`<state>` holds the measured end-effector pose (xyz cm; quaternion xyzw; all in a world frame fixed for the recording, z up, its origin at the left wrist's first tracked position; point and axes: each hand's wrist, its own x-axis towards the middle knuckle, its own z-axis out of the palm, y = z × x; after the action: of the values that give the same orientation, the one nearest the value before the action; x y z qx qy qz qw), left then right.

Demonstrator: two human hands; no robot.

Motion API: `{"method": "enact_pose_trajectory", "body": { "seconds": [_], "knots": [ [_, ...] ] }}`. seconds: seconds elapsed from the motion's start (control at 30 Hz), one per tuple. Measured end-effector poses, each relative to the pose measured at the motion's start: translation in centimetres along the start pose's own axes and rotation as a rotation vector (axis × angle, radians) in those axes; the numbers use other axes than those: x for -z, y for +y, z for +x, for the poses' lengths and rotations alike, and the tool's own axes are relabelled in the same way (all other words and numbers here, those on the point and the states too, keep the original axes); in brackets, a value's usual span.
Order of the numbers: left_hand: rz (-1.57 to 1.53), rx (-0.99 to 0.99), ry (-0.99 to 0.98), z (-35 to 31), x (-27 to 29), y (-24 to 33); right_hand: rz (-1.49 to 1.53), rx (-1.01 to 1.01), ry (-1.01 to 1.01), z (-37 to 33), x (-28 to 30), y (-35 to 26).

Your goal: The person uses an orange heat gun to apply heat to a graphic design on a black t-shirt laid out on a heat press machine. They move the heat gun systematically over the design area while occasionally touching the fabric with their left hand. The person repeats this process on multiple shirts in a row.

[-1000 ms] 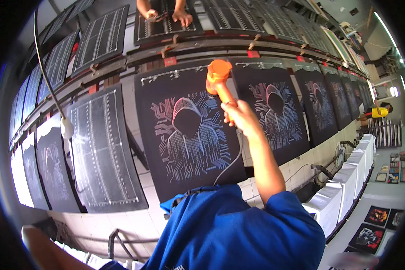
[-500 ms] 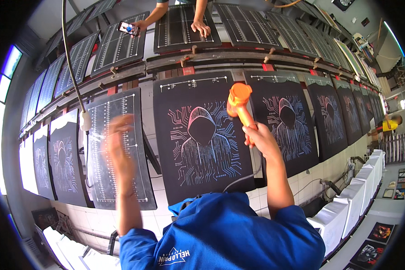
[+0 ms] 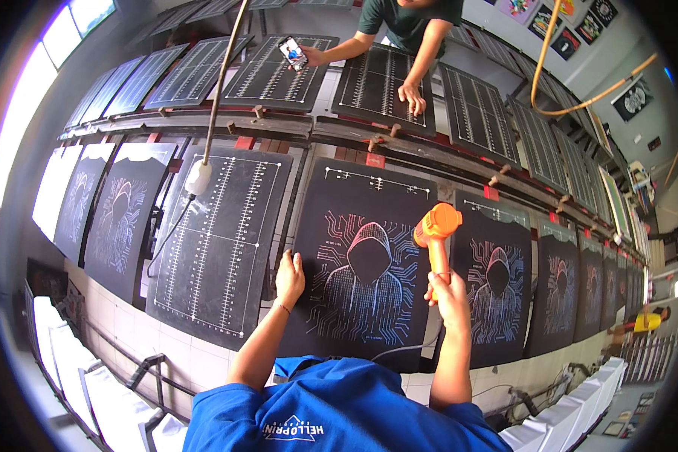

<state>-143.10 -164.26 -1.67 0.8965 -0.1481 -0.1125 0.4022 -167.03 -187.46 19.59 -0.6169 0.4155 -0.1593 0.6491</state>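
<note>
My right hand [image 3: 450, 297] grips the handle of an orange heat gun [image 3: 438, 226], held up over the right side of a black T-shirt [image 3: 369, 331]. The shirt is spread over a flat board, with a hooded figure and circuit lines printed on it in pink and blue. At the shirt's left edge is my left hand [image 3: 290, 280], empty, its fingers extended and slightly apart. Whether it touches the edge I cannot tell. A grey cord runs down from the heat gun past the shirt's lower edge.
Left of the shirt lies a bare black board with white rulings [image 3: 211, 248]. A white socket block [image 3: 198, 178] hangs above it on a cable. More printed shirts [image 3: 497, 294] line both sides. Across the rail, another person's hand [image 3: 412, 98] rests on a board; the other holds a phone [image 3: 292, 53].
My left hand has come from over the bare board to the shirt's left edge. The heat gun stays in my right hand above the shirt's right side. The view has shifted.
</note>
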Motion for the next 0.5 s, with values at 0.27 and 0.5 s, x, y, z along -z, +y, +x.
{"method": "enact_pose_trajectory", "body": {
  "seconds": [0.27, 0.5],
  "knots": [
    [-0.020, 0.000, -0.002, 0.0, 0.9, 0.9, 0.029, -0.022, -0.011, -0.3, -0.3, -0.4],
    [-0.041, 0.006, 0.013, 0.1, 0.9, 0.7, 0.087, -0.013, -0.033, -0.7, 0.0, -1.1]
  ]
}}
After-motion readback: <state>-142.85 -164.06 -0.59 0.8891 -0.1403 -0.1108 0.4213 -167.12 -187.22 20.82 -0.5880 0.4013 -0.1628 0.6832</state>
